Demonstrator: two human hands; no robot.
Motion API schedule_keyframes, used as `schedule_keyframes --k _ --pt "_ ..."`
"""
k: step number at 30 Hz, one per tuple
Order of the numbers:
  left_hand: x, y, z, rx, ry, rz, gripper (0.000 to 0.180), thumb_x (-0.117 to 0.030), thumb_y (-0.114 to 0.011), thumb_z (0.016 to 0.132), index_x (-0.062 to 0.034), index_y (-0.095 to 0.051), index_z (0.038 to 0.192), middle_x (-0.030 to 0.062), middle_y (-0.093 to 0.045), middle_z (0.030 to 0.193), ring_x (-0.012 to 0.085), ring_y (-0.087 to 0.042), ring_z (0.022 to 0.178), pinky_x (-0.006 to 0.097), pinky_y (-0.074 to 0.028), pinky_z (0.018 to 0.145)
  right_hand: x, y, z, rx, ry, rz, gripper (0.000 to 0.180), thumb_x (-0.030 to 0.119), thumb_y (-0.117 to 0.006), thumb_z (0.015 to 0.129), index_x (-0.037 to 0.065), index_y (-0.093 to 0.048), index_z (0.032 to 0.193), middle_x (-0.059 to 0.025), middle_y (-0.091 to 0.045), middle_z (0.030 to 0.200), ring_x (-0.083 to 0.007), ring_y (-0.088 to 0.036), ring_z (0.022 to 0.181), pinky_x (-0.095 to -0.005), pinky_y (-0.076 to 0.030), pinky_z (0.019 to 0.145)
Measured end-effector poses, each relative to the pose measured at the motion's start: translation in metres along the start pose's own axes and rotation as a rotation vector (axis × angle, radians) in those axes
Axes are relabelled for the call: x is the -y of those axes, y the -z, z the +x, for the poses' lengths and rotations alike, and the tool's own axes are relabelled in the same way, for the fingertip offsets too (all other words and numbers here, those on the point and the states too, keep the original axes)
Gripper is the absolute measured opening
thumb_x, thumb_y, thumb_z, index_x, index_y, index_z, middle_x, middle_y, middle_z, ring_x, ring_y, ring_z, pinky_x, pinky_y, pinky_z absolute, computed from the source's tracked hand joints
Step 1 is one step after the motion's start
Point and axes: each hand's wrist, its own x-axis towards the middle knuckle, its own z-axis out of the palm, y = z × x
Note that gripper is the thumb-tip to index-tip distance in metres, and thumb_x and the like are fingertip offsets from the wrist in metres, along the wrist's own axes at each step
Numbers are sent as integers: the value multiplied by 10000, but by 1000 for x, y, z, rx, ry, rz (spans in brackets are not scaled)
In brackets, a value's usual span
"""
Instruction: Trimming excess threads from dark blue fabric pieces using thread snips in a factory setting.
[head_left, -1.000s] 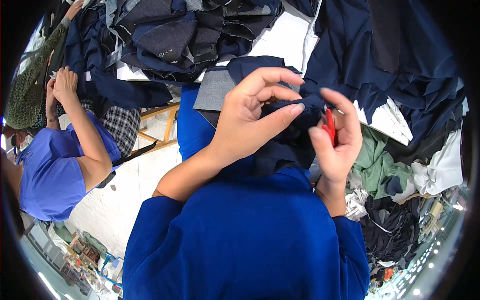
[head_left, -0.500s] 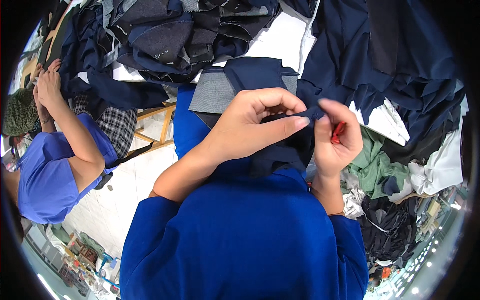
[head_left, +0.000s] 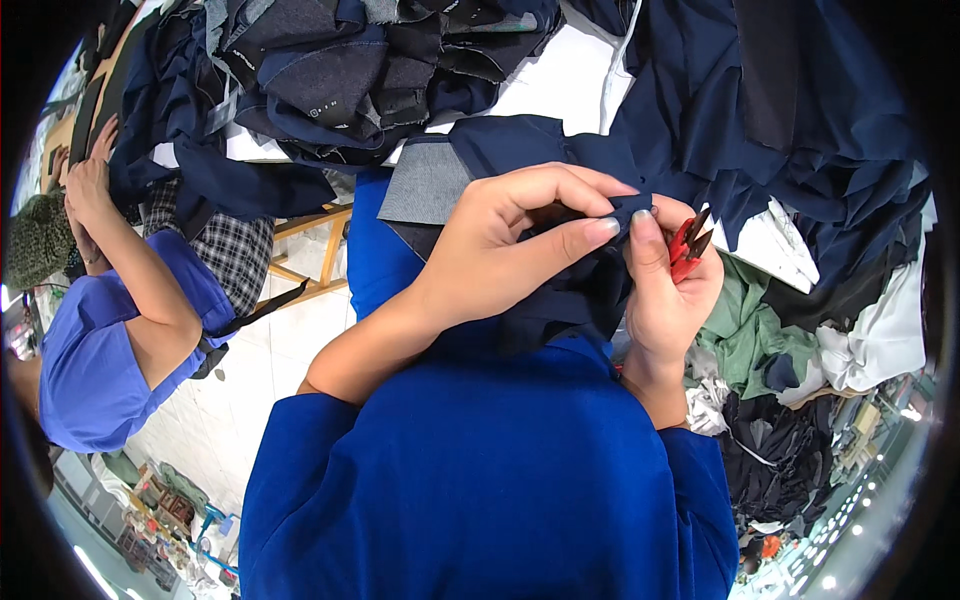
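Note:
Between my two hands is a piece of dark navy fabric (head_left: pixel 560 305), which hangs down toward my lap. My left hand (head_left: pixel 520 225) pinches its upper edge between thumb and fingers. Close beside it, my right hand (head_left: pixel 672 270) grips the same edge with thumb and forefinger. Tucked in the right palm is a pair of red thread snips (head_left: pixel 688 248), its dark blades pointing up past the fingers. A grey denim piece with a navy part (head_left: pixel 425 182) lies just beyond my left hand at the table edge.
A heap of dark denim pieces (head_left: pixel 330 75) covers the far side of the white table (head_left: pixel 560 70). Navy cloth (head_left: pixel 740 110) spreads at the right, with green cloth (head_left: pixel 745 320) and white cloth (head_left: pixel 880 320) below. A co-worker in a purple top (head_left: pixel 120 340) works at left.
My hands have shifted slightly along the navy fabric's edge. The snips in my right hand have turned so their blades now show. The co-worker's hands have moved a little.

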Motion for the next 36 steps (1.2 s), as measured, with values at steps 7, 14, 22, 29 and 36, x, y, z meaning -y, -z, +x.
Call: schedule_keyframes --k 7,14,22,29,36 --pt "4 0 -1 -53 101 -87 123 -72 -623 860 21 -630 940 13 -582 921 16 -517 756 152 -417 641 4 -3 -3 12 16 79 186 -9 -626 828 -27 -576 1006 -10 -586 815 -42 -502 697 -161 -394 648" --pt "5 -3 1 -118 -130 134 121 -52 -637 832 25 -626 925 34 -593 874 68 -545 774 198 -437 669 8 13 -8 105 153 130 435 44 -622 811 -20 -401 1181 -44 -544 853 -68 -467 739 -171 -360 687" --pt "-1 0 -4 -84 -177 327 124 36 -603 822 41 -593 946 83 -566 960 119 -528 881 215 -418 766 17 14 -13 61 217 -288 297 29 -735 709 -39 -598 964 -91 -636 832 -111 -593 725 -205 -460 679" --pt "0 -1 -8 -92 -223 360 118 48 -602 813 46 -597 931 95 -572 944 133 -535 859 220 -421 747 18 14 -17 32 211 -328 280 35 -746 699 -38 -617 937 -86 -646 783 -105 -598 684 -202 -464 651" --pt "1 -3 -12 -91 -238 397 119 46 -604 812 50 -597 931 95 -575 940 131 -538 850 217 -423 736 18 15 -20 35 234 -362 272 31 -740 705 -36 -618 937 -87 -648 784 -109 -602 687 -204 -465 650"
